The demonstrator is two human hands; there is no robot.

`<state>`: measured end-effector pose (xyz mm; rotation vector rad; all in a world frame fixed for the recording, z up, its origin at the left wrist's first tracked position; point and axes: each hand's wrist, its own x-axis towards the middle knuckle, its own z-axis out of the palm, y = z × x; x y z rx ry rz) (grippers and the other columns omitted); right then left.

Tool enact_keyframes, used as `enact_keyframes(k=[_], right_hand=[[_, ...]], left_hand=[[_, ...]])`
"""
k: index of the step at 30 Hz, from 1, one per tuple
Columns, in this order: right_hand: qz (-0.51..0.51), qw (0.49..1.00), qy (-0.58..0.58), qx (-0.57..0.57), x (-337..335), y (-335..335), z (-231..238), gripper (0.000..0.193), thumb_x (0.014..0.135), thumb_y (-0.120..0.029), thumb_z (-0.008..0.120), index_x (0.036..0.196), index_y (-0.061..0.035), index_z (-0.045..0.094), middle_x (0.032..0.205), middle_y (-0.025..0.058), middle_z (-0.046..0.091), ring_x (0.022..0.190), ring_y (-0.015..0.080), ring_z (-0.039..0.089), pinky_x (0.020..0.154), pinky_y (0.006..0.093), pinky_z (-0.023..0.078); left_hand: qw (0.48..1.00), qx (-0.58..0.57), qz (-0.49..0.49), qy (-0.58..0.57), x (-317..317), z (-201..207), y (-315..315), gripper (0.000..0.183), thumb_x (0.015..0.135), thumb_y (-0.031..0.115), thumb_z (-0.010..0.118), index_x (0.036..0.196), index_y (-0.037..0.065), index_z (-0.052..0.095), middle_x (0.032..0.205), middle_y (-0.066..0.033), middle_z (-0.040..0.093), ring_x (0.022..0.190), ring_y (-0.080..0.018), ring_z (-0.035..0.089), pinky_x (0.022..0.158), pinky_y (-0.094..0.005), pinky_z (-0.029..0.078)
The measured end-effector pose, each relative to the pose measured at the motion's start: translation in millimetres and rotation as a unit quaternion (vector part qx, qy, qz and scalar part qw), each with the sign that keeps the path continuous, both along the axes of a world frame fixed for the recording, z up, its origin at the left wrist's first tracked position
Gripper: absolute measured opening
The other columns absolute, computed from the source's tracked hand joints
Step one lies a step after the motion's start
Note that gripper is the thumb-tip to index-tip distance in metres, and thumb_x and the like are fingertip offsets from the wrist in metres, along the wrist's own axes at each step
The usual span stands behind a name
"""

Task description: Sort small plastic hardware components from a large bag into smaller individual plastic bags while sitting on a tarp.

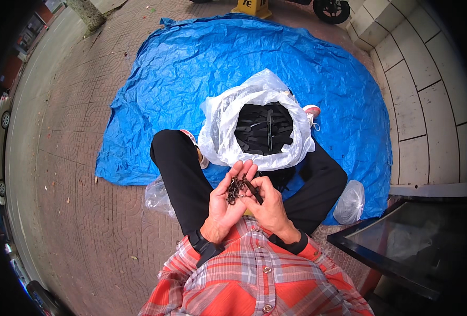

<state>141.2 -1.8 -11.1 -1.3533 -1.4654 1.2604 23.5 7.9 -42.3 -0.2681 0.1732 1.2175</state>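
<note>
In front of my chest, my left hand (pixel 224 211) is turned palm up with its fingers stretched out. A small heap of dark, thin, curled pieces (pixel 234 190) rests on it, too small to name surely. My right hand (pixel 273 211) closes from the side, thumb and fingers on a slim black strip-like piece (pixel 254 192) that slants over the left palm. Just beyond my hands stands a white plastic bag (pixel 216 131), its rim rolled wide. Many flat, long black pieces (pixel 252 129) fill it, with a longer slotted one (pixel 269 126) on top.
My black-trousered legs flank the bag on a crumpled blue tarp (pixel 191 68). Clear plastic bags lie at the left (pixel 159 197) and right (pixel 350 203). A dark-framed glass panel (pixel 402 237) stands at lower right, below a tiled wall (pixel 417 105). Brick paving (pixel 81 158) extends left.
</note>
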Motion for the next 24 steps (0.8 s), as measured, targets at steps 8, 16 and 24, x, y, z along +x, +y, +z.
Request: enact_keyframes(k=[8, 16, 24], right_hand=[[-0.11, 0.91, 0.335, -0.219, 18, 10, 6, 0.025, 0.076, 0.002, 0.063, 0.093, -0.0033, 0.046, 0.079, 0.0029, 0.053, 0.054, 0.0041, 0.049, 0.035, 0.0153, 0.034], [-0.072, 0.941, 0.275, -0.183, 13, 24, 12, 0.018, 0.079, -0.003, 0.062, 0.09, -0.0013, 0.049, 0.078, 0.0036, 0.054, 0.049, 0.0032, 0.044, 0.038, 0.0165, 0.033], [-0.022, 0.932, 0.268, -0.242, 6, 15, 5, 0.015, 0.08, -0.002, 0.059, 0.09, 0.0003, 0.048, 0.073, 0.0078, 0.056, 0.053, 0.009, 0.051, 0.038, 0.0178, 0.034]], left_hand=[[0.949, -0.036, -0.097, 0.296, -13, 3, -5, 0.028, 0.088, 0.022, 0.056, 0.105, 0.001, 0.058, 0.085, -0.0035, 0.059, 0.069, -0.0091, 0.052, 0.053, -0.021, 0.041], [0.897, 0.048, -0.152, 0.412, -18, 20, 11, 0.021, 0.086, 0.014, 0.058, 0.1, -0.001, 0.062, 0.067, 0.0004, 0.055, 0.048, -0.0027, 0.041, 0.039, -0.0164, 0.028], [0.835, 0.061, -0.188, 0.514, -33, 17, -8, 0.02, 0.084, 0.019, 0.061, 0.098, 0.006, 0.062, 0.069, 0.0037, 0.057, 0.054, -0.0018, 0.046, 0.046, -0.0156, 0.034]])
